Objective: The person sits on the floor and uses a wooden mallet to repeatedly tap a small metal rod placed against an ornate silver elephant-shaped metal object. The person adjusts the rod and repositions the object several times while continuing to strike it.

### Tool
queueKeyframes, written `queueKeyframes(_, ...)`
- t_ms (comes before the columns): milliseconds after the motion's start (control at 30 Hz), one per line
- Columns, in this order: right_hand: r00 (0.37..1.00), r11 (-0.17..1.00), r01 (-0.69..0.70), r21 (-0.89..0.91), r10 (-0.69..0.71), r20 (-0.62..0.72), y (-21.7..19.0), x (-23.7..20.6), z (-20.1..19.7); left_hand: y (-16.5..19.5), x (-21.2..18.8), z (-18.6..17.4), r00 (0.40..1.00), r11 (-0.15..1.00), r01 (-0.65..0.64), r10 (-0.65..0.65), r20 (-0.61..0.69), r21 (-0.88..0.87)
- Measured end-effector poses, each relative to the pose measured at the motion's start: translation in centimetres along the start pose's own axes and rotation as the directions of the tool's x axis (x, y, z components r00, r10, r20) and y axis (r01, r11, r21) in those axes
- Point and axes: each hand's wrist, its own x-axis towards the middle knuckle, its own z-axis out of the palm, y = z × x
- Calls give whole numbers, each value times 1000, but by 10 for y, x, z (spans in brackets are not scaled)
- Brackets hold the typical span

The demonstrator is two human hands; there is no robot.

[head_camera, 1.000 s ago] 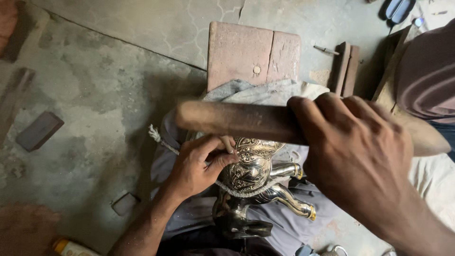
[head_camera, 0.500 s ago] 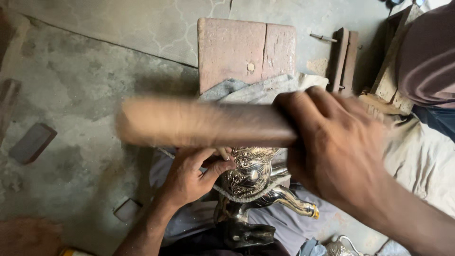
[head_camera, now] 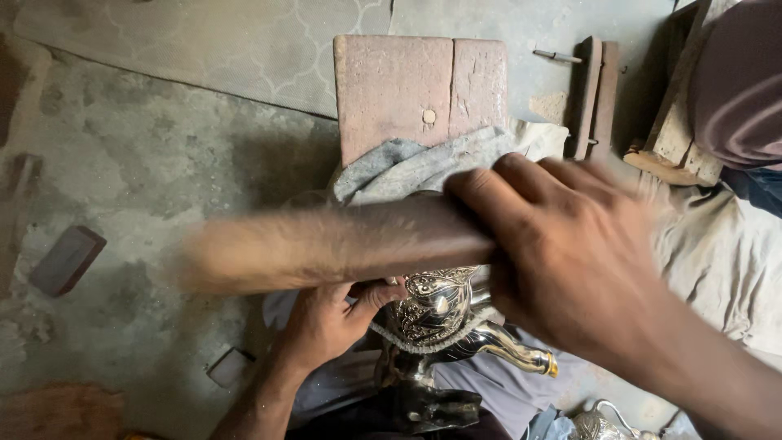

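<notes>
My right hand [head_camera: 570,253] grips a thick wooden mallet-like stick [head_camera: 326,240], held level and blurred by motion, just above an engraved silver metal vessel [head_camera: 436,305] with a curved spout [head_camera: 513,350]. Lower down, my left hand [head_camera: 326,322] holds something thin against the vessel's left side; the stick hides most of it. The vessel sits on a dark stand [head_camera: 423,403] over my lap.
A reddish wooden block [head_camera: 419,90] with grey cloth [head_camera: 407,167] draped on it stands behind the vessel. Another person's dark sleeve [head_camera: 737,81] is at the top right. Small dark blocks [head_camera: 67,259] lie on the concrete floor, wooden slats [head_camera: 595,94] near the back.
The stick has swung further left and lower, still blurred. The view has shifted closer to the vessel. My left hand stays against the vessel.
</notes>
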Motion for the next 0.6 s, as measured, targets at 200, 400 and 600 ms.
queueKeyframes(200,1000,996,27,-91,-26,16,2,2,7,1,3,-3,998,993,-66,67,-9,96)
queueKeyframes(400,996,991,-44,-124,53,69,-3,-2,1,6,4,-5,1000,1000,-1,0,-15,-23)
queueKeyframes(600,995,993,-56,-101,64,81,3,-5,14,2,1,-4,999,999,-37,37,4,0)
